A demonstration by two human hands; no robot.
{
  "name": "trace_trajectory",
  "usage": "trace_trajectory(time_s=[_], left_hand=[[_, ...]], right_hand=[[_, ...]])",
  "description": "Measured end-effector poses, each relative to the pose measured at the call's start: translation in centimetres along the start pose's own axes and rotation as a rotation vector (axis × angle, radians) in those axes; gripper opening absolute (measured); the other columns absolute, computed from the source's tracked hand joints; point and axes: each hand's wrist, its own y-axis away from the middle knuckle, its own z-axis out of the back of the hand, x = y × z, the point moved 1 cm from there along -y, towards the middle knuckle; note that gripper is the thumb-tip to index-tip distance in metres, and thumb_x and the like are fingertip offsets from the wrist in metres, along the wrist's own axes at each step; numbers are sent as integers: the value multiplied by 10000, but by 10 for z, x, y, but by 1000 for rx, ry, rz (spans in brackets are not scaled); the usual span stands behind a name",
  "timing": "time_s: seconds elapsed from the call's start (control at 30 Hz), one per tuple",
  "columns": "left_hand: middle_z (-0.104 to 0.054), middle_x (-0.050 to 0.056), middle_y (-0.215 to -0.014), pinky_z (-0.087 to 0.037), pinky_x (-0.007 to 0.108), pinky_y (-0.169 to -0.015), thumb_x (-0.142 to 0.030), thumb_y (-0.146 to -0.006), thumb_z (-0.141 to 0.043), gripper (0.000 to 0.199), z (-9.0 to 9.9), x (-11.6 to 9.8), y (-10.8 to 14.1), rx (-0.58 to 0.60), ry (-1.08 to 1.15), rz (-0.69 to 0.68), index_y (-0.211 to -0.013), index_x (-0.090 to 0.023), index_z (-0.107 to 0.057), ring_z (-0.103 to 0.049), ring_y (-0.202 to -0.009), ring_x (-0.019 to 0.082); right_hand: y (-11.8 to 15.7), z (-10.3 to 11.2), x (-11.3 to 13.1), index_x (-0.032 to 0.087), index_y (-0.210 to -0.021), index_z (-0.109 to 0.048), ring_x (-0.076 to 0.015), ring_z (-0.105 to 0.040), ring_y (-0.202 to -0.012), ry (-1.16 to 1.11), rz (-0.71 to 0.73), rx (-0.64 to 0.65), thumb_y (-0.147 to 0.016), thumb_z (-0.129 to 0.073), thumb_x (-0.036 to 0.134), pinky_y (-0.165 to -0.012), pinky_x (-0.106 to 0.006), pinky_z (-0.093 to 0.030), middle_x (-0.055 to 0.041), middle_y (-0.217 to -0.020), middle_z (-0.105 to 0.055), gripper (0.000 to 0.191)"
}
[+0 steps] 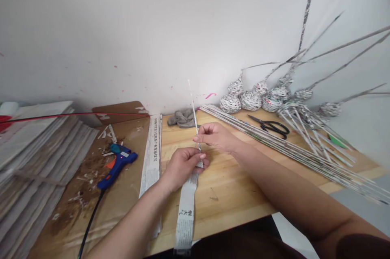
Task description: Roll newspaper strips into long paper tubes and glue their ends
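Now thin rolled newspaper strip (184, 210)

Head-high view, roughly forward-down.

Glue gun (114, 170): blue, lying on stained cardboard (122, 204), paper scraps (79, 199) nearby. Grey cloth (182, 119): crumpled, near the wall (170, 27). Wall: pink marks noted. Scissors (263, 123): black-handled, located near woven gourds (230, 103). Paper stack (33, 186): far left.
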Motion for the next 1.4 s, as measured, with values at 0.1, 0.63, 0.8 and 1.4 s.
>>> trace_trajectory(time_s=[0.1,0.63,0.8,1.4], left_hand=[[-698,82,-833,-541,314,-715,-411,-810,-616,296,1,2,-1,-14,24,2,-871,-133,-697,-630,-779,171],[-686,88,-791,-542,303,-679,-440,-783,-638,328,-1,0,0,19,24,7,-771,-114,-683,-626,-723,155],[-694,92,-794,-538,302,-674,-439,-791,-629,326,-2,0,0,-1,26,7,-800,-118,-684,-631,-723,159],[-672,70,-791,-541,294,-678,-426,-816,-604,309,-1,1,1,47,17,-38,-792,-127,-676,-609,-725,145]], right_hand=[[1,-2,2,136,-673,-613,-66,-392,-543,2,-16,30,-603,-792,429,-509,-215,-290,46,-596,-511,350],[2,2,5,137,-682,-628,-58,-342,-494,55,-29,59,-657,-763,412,-458,-217,-233,50,-552,-468,308],[3,3,6,134,-738,-656,-70,-391,-527,95,-40,93,-689,-731,435,-487,-226,-272,22,-613,-541,314],[2,5,9,138,-743,-648,-83,-425,-562,110,5,63,-697,-723,451,-486,-219,-288,10,-628,-556,326]])
